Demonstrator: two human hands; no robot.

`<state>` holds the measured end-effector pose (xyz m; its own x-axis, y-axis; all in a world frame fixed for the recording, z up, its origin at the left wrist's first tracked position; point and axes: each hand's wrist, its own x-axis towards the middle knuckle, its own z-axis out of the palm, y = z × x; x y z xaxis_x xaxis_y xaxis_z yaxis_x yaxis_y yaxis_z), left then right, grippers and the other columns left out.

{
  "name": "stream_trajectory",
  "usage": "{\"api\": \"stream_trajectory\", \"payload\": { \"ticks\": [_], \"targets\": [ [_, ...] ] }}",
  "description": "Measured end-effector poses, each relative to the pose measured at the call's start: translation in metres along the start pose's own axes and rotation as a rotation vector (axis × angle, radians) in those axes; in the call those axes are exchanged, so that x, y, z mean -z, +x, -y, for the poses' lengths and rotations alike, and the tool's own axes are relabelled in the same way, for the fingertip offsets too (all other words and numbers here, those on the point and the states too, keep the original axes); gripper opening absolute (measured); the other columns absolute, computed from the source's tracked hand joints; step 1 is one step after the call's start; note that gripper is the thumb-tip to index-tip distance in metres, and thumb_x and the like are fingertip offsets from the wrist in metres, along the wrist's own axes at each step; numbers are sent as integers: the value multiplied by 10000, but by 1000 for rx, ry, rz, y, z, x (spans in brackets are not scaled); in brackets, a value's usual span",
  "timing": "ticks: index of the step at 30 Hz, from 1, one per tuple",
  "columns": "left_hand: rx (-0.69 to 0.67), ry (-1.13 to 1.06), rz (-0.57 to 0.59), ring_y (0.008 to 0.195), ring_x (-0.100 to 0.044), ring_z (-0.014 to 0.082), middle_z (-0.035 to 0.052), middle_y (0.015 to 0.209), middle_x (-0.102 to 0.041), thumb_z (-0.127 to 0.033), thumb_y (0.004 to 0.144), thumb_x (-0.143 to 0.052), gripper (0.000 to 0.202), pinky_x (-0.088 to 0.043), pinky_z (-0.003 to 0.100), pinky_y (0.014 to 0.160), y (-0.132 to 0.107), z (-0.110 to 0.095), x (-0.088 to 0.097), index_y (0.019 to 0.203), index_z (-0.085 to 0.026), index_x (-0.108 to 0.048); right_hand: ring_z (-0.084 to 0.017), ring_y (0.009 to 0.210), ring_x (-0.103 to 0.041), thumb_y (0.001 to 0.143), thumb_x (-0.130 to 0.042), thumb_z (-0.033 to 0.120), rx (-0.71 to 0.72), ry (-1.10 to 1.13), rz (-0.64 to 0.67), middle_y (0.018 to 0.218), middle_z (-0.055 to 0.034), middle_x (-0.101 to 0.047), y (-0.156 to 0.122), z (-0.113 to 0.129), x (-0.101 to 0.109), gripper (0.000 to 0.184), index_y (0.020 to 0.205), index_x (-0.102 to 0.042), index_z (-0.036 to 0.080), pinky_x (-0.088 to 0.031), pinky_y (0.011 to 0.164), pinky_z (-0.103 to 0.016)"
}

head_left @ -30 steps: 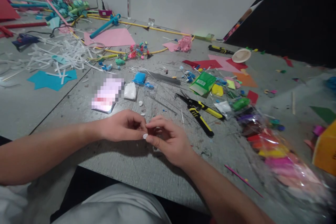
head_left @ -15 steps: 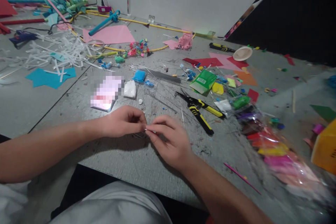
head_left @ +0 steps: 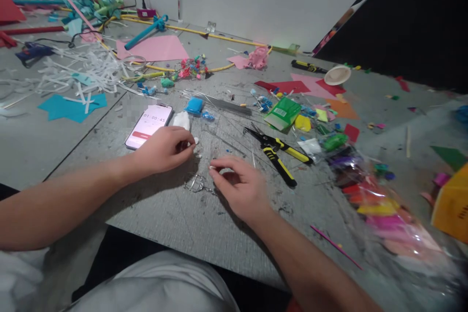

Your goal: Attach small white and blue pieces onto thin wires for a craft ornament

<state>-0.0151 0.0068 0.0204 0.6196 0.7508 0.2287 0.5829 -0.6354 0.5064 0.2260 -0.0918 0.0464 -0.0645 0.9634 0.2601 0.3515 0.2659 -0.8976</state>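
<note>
My left hand [head_left: 164, 148] is curled in a pinch, its fingertips at the edge of a small white lump of clay [head_left: 196, 141]. Whether they grip it firmly is hard to see. Between the thumb and forefinger of my right hand [head_left: 239, 180] is a tiny white bit of clay [head_left: 212, 167]. A bent silver wire piece [head_left: 195, 183] lies on the table between and below my hands. Just behind my left hand are a white clay packet [head_left: 182, 120], partly covered, and a phone [head_left: 151, 124] showing a timer.
Black and yellow pliers [head_left: 276, 151] lie right of my hands, with thin wires [head_left: 228, 105] behind. A blue clay packet [head_left: 194, 106], a green packet [head_left: 282, 113] and colourful clay bags [head_left: 387, 214] are around. A pink stick [head_left: 336, 247] rests near the front edge.
My hands have come apart. The left moved up and left to the white lump, while the right stayed nearly in place. The wire piece now shows on the table.
</note>
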Motion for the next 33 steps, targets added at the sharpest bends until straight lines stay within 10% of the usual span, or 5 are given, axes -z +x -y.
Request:
{"api": "stream_trajectory", "payload": {
  "ticks": [5,9,26,33],
  "targets": [
    [340,443,-70,1450,-694,460,252,1406,-813,-544,1253,-663,584,-568,647,1340,7,25,43,1629,-156,-886,-119,733,-645,798,-634,247,-9,23,54,851,-24,-659,1,-4,-1,78,840,-690,214,-519,505,-176],
    [650,495,-26,1625,-574,607,289,1658,-687,-753,1230,-699,747,-497,794,1392,14,45,69,1786,-269,-824,-116,714,-640,792,-634,249,-4,0,48,845,-24,-663,1,-5,-2,74,833,-685,214,-516,508,-184],
    [682,465,109,1738,-536,639,294,1768,-646,-799,1223,-708,808,-459,792,1443,18,41,65,1837,-276,-768,-113,720,-661,793,-633,241,58,-58,64,822,-5,-688,2,-3,0,68,850,-667,227,-522,553,-202],
    [586,449,-5,1655,-603,576,304,1713,-663,-751,1234,-713,821,-485,750,1432,14,46,65,1878,-243,-720,-135,767,-662,796,-624,230,62,-59,72,838,-22,-674,2,-4,0,66,836,-675,218,-527,552,-202]
  ]
}}
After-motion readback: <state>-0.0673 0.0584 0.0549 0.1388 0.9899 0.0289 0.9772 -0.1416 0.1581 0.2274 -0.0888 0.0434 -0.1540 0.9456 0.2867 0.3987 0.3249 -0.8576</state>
